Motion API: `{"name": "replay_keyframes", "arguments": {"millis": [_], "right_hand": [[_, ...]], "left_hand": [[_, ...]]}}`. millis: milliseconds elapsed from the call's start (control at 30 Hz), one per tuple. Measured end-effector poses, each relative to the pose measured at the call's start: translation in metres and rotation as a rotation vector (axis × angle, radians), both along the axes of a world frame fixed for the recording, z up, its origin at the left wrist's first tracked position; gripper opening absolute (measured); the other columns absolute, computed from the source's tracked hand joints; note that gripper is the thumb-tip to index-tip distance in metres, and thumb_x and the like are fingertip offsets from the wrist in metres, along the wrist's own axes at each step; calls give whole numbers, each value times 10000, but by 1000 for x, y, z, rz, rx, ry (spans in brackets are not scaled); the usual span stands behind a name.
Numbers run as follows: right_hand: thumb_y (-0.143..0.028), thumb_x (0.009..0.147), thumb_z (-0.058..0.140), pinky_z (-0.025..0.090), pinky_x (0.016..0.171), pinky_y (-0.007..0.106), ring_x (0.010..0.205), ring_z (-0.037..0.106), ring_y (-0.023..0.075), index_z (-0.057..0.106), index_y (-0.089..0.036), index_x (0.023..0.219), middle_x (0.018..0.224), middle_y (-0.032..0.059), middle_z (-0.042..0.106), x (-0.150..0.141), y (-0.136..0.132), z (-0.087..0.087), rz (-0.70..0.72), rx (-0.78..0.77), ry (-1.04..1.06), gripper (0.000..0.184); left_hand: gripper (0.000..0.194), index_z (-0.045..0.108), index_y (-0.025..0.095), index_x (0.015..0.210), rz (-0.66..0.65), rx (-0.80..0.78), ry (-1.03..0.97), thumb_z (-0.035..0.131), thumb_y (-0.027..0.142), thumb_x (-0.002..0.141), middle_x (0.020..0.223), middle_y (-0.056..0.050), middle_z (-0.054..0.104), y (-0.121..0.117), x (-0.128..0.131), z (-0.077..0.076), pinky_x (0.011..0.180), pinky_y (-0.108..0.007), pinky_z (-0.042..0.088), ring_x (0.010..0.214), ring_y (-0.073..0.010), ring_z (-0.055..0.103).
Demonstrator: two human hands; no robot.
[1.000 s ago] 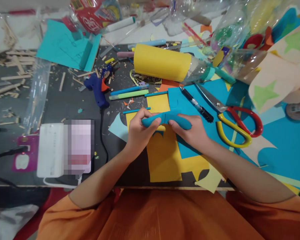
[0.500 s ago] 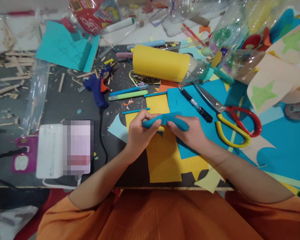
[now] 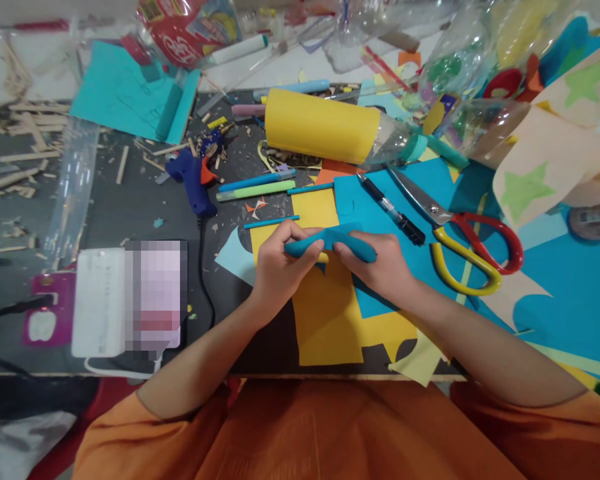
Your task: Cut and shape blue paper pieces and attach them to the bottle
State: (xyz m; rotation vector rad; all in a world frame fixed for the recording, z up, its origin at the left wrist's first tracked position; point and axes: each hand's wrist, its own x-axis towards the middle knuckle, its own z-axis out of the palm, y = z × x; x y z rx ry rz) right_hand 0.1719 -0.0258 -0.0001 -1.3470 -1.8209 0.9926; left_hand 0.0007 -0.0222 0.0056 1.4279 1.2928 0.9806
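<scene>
Both my hands grip a rolled piece of blue paper (image 3: pixel 330 240) over the table's front middle. My left hand (image 3: pixel 279 270) pinches its left end with curled fingers. My right hand (image 3: pixel 380 267) is closed round its right end. The roll bends up a little in the middle. Under the hands lies a yellow paper sheet (image 3: pixel 327 320), and a larger blue sheet (image 3: pixel 430 260) lies to the right.
Red and yellow scissors (image 3: pixel 467 243) and a black pen (image 3: pixel 393 210) lie right of my hands. A bottle wrapped in yellow paper (image 3: pixel 325 127) lies behind. A blue glue gun (image 3: pixel 195 177), markers, wood sticks and a white box (image 3: pixel 103 300) are to the left.
The roll and both hands have shifted very slightly left and up; the grip is the same.
</scene>
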Motion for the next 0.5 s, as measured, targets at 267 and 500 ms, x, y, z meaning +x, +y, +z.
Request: {"name": "replay_keyframes", "arguments": {"millis": [267,500], "right_hand": [[-394,909,467,201,444,273,464,275,94,280,-224,573,500,-49,290,0,0,-1,13,5,5,420],[-347,894,476,206,449,265,467,275,91,271,-222,576,500,-51,288,0,0,0,11,11,-32,398]], "left_hand": [[322,461,232,660,-5,-25,-46,682,428,787,723,-16,686,-1,0,-1,741,-317,541,946,-234,704],[341,482,225,661,-18,-10,-20,682,472,785,807,-35,721,-1,0,0,750,-315,544,991,-242,702]]}}
